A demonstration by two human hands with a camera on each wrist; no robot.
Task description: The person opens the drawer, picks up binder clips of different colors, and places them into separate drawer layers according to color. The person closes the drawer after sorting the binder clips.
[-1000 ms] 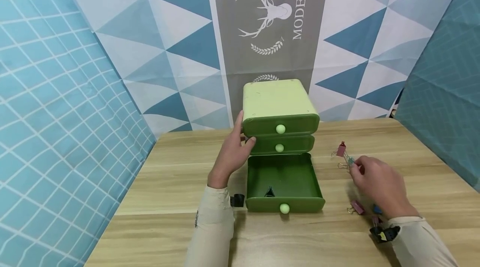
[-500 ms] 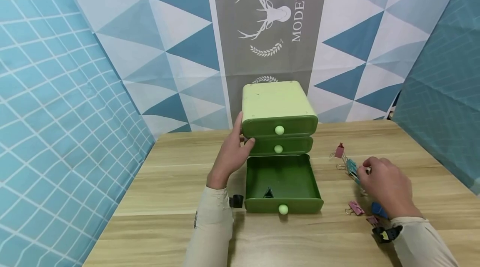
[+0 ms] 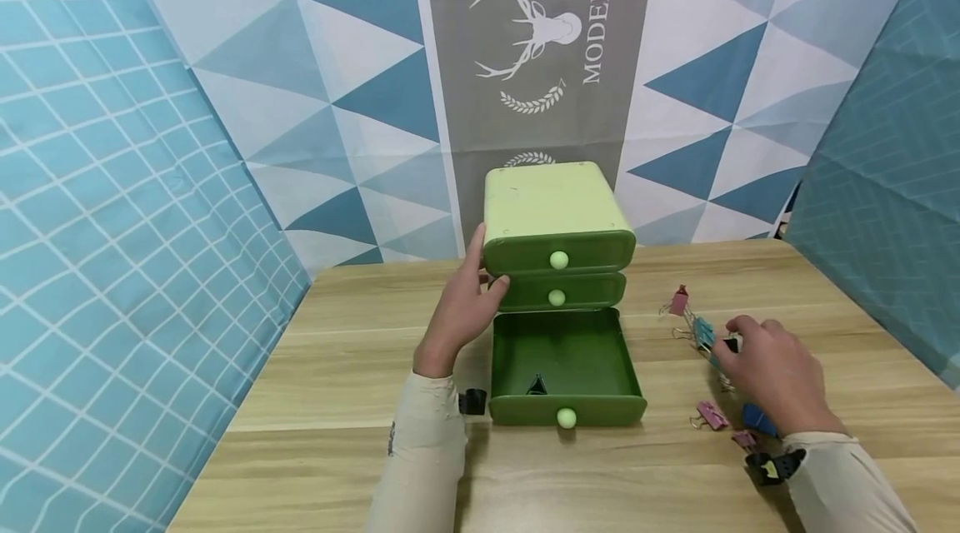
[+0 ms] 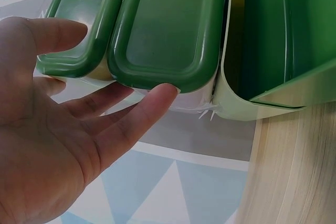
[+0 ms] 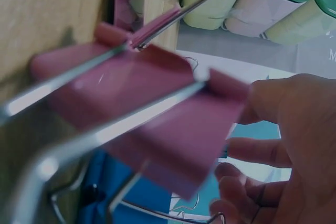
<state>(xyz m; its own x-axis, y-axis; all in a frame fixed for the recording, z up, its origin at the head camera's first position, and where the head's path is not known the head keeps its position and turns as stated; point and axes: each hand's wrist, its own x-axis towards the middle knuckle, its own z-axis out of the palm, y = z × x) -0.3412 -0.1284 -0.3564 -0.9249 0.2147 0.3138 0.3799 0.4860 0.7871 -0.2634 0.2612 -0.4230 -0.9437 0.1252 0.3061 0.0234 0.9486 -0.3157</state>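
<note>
A pale green cabinet (image 3: 555, 198) with dark green drawers stands on the table, its bottom drawer (image 3: 600, 358) pulled out. A dark binder clip (image 3: 537, 386) lies in that drawer. My left hand (image 3: 459, 312) rests against the cabinet's left side, fingers extended, thumb near the middle drawer front (image 4: 163, 30). To the right, my right hand (image 3: 776, 371) is low over the table beside a teal binder clip (image 3: 703, 332). Its thumb and index finger are parted, with something black (image 3: 732, 344) visible between them; whether they touch it I cannot tell.
A red-pink binder clip (image 3: 678, 301) lies beyond the teal one. Nearer are a pink clip (image 3: 712, 415), another pink clip (image 3: 745, 440) and a blue clip (image 3: 759, 419). Pink metal (image 5: 147, 98) fills much of the right wrist view. Patterned cloth (image 3: 360, 100) hangs behind the table.
My right hand was pinching the teal clip; it has let go and shifted slightly right, leaving the clip on the table. The left hand keeps its place on the cabinet.
</note>
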